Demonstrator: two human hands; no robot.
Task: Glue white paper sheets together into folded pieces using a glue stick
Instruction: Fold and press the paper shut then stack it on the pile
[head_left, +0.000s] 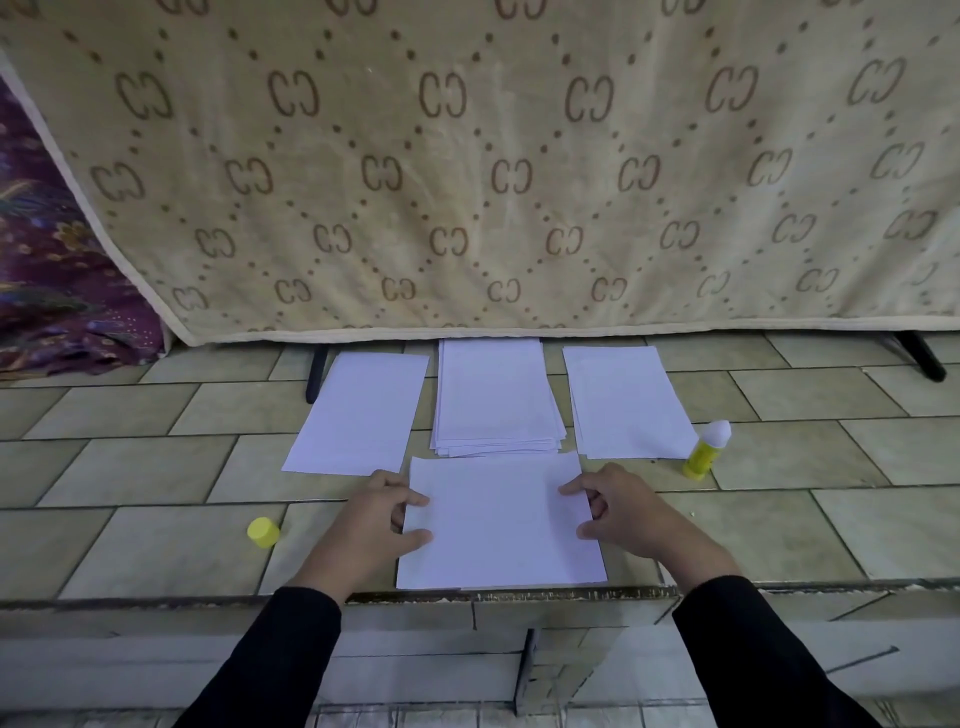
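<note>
- A white sheet (501, 525) is laid flat at the near edge of the tiled surface (156, 551).
- Its 9 o'clock edge is pinched by the left hand (374, 519) and its 3 o'clock edge by the right hand (628, 514), thumbs on top.
- A paper stack (493, 400) is seen at 12 o'clock, an uncapped glue stick (704, 452) at 2 o'clock, and a yellow cap (263, 532) at 9 o'clock.

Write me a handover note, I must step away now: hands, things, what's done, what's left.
Left hand and right hand each pinch a side edge of the near sheet, lying flat in front.
Stack sits behind it, with left piece and right piece beside it, apparently finished.
Glue stick stands uncapped at right; cap lies at left.
Left to do: glue and fold this sheet, then the stack.
</note>
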